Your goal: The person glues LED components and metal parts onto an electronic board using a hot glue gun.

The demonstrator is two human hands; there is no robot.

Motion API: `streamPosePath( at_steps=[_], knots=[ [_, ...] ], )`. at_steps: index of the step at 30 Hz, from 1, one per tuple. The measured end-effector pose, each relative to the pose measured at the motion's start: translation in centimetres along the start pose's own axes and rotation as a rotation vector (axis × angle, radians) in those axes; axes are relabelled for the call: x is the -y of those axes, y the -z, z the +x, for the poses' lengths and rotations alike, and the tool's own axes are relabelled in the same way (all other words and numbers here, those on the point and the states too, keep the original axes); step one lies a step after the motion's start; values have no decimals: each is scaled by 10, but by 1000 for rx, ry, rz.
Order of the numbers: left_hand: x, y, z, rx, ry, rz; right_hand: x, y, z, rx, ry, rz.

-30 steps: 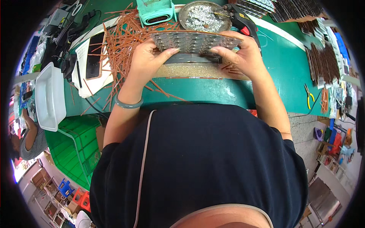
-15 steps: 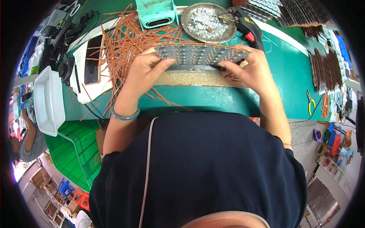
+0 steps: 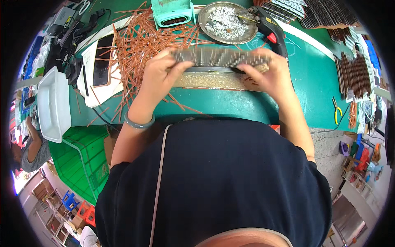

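A long dark panel [image 3: 214, 57], set with rows of small metallic bits and blurred by motion, is held lengthwise between my two hands. My left hand [image 3: 159, 74] is closed on its left end, thumb on the near side. At the other end my right hand [image 3: 269, 73] grips it the same way, fingers partly hidden behind. Directly below and nearer to me, a beige speckled strip [image 3: 210, 81] lies on the green tabletop; I cannot tell whether the panel touches it. Thin reddish-brown sticks [image 3: 142, 45] are heaped beside my left hand.
Beyond my hands stand a turquoise holder [image 3: 175, 20], a round metal dish [image 3: 228, 36] of silvery bits and a black tool [image 3: 271, 31]. Left are a phone [image 3: 103, 61] and white tub [image 3: 53, 105]. Right are stacked panels [image 3: 354, 76] and pliers [image 3: 336, 110].
The panel looks narrower and blurred now, tipped to a different angle, with both hands still on its ends. The whole view has shifted slightly.
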State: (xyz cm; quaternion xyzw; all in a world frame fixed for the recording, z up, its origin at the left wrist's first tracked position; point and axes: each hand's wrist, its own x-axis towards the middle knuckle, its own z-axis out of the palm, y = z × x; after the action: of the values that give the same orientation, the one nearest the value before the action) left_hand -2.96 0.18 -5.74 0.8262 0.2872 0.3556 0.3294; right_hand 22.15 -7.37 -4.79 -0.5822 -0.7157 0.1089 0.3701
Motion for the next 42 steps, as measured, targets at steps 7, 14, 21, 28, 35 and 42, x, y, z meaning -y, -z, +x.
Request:
streamPosePath(
  at_steps=[7, 14, 21, 28, 35, 42],
  knots=[
    [10, 3, -2, 163, 156, -39, -6, 7, 6, 220, 151, 137],
    [16, -7, 12, 113, 347, 56, -12, -2, 26, 335, -463, 417],
    [8, 3, -6, 72, 296, -679, 9, -7, 7, -2, -571, 1238],
    [-3, -19, 19, 125, -199, 239, 25, 1, 11, -82, -471, 1198],
    [-1, 2, 4, 127, 56, 238, -6, 79, 8, -437, 42, 525],
    [-5, 70, -7, 52, 195, 824, 56, 83, 31, -213, 66, 221]
  ],
)
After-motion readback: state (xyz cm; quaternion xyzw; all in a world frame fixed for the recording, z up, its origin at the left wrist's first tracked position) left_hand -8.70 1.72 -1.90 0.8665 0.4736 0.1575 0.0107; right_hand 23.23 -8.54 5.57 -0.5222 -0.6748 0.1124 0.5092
